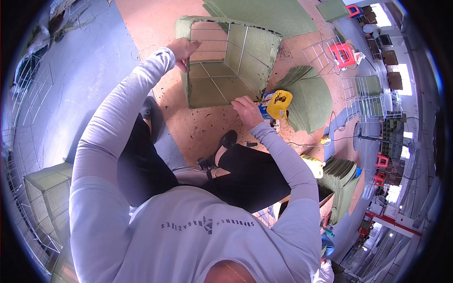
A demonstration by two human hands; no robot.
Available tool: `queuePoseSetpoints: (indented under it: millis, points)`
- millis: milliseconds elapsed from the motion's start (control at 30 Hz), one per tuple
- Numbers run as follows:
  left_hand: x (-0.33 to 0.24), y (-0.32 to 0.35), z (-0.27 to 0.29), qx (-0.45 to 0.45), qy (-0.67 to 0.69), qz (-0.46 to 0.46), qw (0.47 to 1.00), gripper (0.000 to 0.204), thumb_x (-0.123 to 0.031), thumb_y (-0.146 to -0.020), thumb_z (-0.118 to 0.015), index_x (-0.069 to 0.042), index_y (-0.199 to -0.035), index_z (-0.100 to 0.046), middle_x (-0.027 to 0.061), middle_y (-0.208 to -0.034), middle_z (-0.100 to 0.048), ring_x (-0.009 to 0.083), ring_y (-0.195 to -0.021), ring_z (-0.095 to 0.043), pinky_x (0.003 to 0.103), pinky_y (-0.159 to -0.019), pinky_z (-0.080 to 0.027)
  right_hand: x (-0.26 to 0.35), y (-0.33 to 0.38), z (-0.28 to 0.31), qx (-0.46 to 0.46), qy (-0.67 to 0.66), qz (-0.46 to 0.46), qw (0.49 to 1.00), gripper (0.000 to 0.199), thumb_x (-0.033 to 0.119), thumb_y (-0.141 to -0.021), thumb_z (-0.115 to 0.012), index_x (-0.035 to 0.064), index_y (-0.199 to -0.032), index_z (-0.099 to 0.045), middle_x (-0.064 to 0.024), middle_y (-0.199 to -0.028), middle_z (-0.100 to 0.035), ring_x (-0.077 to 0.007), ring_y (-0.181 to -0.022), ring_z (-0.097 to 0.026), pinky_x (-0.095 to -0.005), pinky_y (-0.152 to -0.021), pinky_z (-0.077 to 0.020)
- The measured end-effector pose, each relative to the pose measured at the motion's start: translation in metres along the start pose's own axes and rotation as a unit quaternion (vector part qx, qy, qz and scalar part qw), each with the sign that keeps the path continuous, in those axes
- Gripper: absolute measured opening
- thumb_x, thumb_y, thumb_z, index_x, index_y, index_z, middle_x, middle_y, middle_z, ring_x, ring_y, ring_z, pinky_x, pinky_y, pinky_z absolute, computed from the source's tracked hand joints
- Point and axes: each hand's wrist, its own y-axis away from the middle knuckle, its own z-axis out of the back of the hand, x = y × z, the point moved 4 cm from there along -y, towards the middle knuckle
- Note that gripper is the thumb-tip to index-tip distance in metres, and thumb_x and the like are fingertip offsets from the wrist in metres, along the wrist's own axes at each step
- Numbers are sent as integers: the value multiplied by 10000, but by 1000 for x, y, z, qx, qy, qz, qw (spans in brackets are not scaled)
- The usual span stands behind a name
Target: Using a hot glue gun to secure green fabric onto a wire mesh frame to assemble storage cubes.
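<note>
In front of me, a box-shaped basket [258,54] is tilted with its open side toward me. Its wire frame is lined with green sheet material, and dark smears run along the rim. My left hand [183,51] grips the rim at the left side, thumb over the edge. At the near right corner, my right hand [247,112] has its fingers closed on the bottom edge. Just right of that hand is a yellow plastic container [279,104] with black stains inside, beside a blue object [265,107].
A fanned stack of green sheets [306,99] lies to the right, and a larger green sheet [269,16] farther off. Bare wire frames [323,54] and a red stool [342,55] stand beyond. Another green-covered basket [47,193] is at lower left. A cable [302,144] crosses the floor.
</note>
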Motion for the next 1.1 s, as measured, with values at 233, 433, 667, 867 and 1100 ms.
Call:
queuePoseSetpoints:
  millis: [233,433,667,867,1100]
  points:
    - [-4,4,6,9,-17,-13,1000,707,-532,-909,-364,157,-966,-515,221,-790,-624,305,-583,-662,341,-544,-564,-3,-14,-16,-6,-3,-4,1000,140,51,-691,-614,26,-824,-583,-88,-833,-531,-254,-839,-527,-338,-717,-471]
    - [2,8,5,-7,0,-9,1000,680,-525,-889,-425,143,-921,-546,213,-754,-638,304,-587,-662,336,-510,-575,9,-14,-31,51,89,39,994,62,73,-684,-564,51,-735,-535,-81,-770,-494,-234,-786,-511,-316,-692,-473]
    - [1,6,3,-11,-23,-5,1000,685,-509,-891,-422,162,-886,-561,223,-756,-640,312,-565,-656,336,-503,-572,9,-14,-41,106,94,29,989,63,88,-703,-573,45,-720,-531,-87,-784,-506,-238,-841,-522,-313,-707,-474]
    - [1,6,9,-21,-2,-12,1000,685,-518,-888,-412,145,-870,-582,217,-726,-635,297,-543,-651,338,-491,-566,-1,-16,2,69,41,-143,987,213,244,-746,-668,54,-745,-573,-122,-705,-570,-302,-729,-591,-386,-613,-476]
    - [-18,20,6,-49,-36,-19,998,711,-506,-907,-369,183,-987,-525,263,-822,-618,336,-559,-653,363,-536,-559,-80,39,30,61,56,-385,919,300,310,-763,-688,27,-720,-599,-144,-692,-637,-291,-646,-628,-377,-610,-480]
